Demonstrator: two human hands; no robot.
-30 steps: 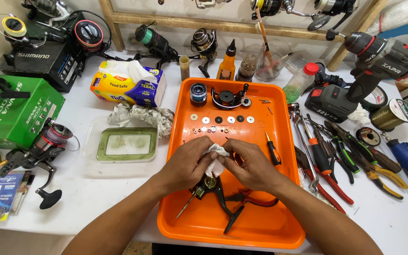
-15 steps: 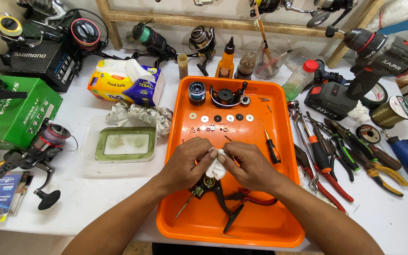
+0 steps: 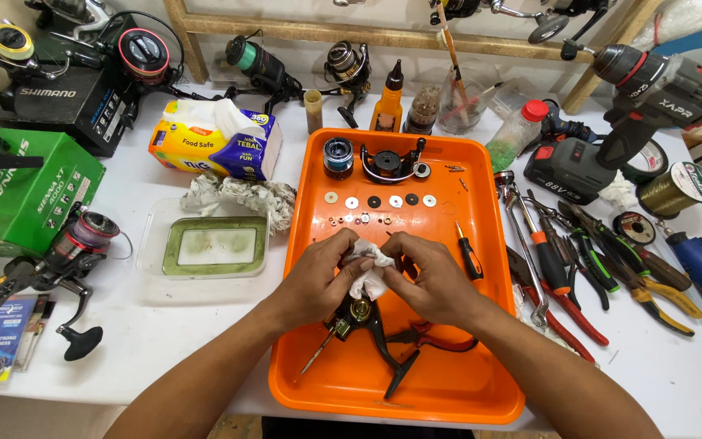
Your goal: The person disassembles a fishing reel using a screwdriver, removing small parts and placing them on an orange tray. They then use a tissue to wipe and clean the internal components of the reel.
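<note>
Both hands meet over the middle of an orange tray [image 3: 489, 382]. My left hand [image 3: 317, 280] and my right hand [image 3: 431, 280] pinch a crumpled white tissue [image 3: 365, 268] between their fingertips; whatever the tissue wraps is hidden. Just below the hands lies a black fishing reel body [image 3: 363, 319] with its handle arm pointing toward me. At the tray's far end sit a blue spool [image 3: 338, 155], a black rotor part [image 3: 392, 165] and rows of small washers [image 3: 379, 202]. A small screwdriver [image 3: 470, 256] lies beside my right hand.
Pliers and cutters [image 3: 578, 260] are spread right of the tray, with a cordless drill [image 3: 619, 122] behind them. To the left are a tissue pack [image 3: 213, 142], a dirty rag [image 3: 241, 195], a clear lid with a green pad [image 3: 213, 244], a green box [image 3: 18, 191] and a spinning reel [image 3: 71, 256].
The hands have stayed over the tray's middle and shifted slightly around the tissue, kneading it. Everything else on the table is where it was.
</note>
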